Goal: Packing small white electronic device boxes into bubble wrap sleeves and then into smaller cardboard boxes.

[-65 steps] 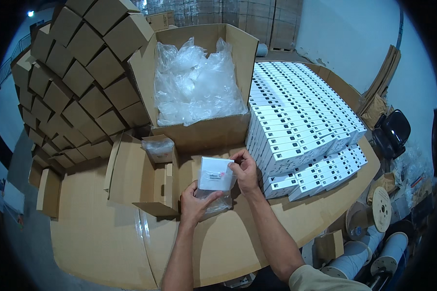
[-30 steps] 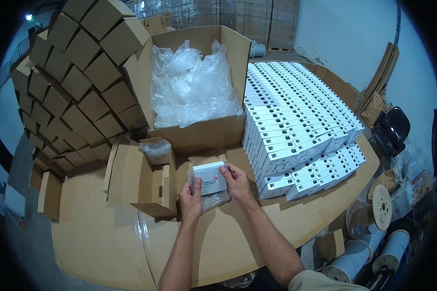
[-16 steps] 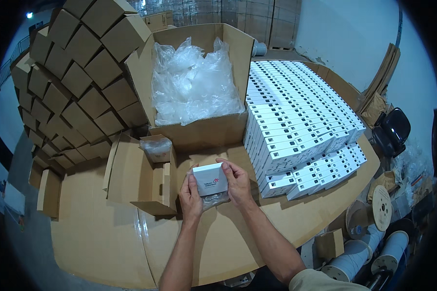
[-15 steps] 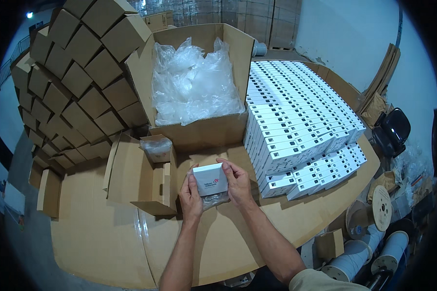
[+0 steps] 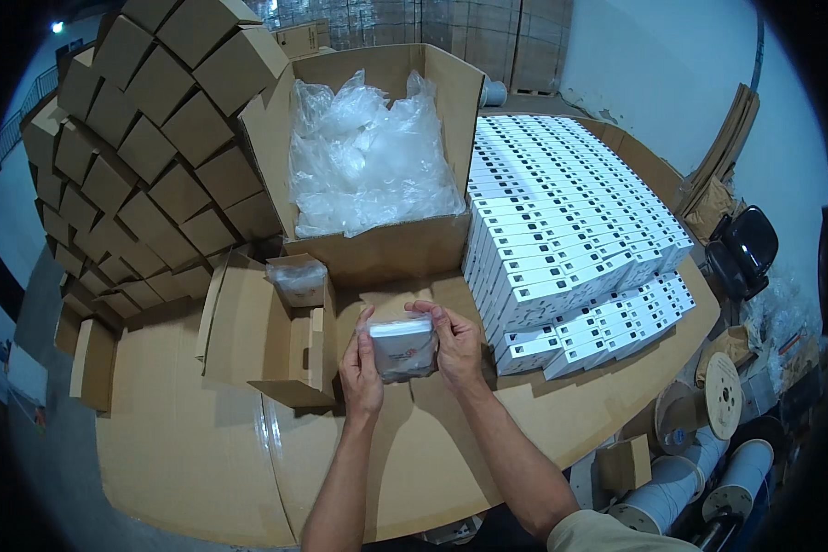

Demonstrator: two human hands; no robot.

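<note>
I'm looking down at a packing station in a warehouse. A cardboard-covered table carries rows of small white boxes, a big open carton full of clear plastic bags, and a wall of brown boxes. Cable spools and flattened cardboard sit off the table's right edge.

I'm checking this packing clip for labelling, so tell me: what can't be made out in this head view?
- Small bagged packet: its sides are covered by the left hand and right hand; contents blurred by the plastic.
- Large open carton: clear bags hide what lies under them.
- White boxes: print too small to tell.
- Spools: partly cut off by the dark rim of the fisheye picture.
</note>
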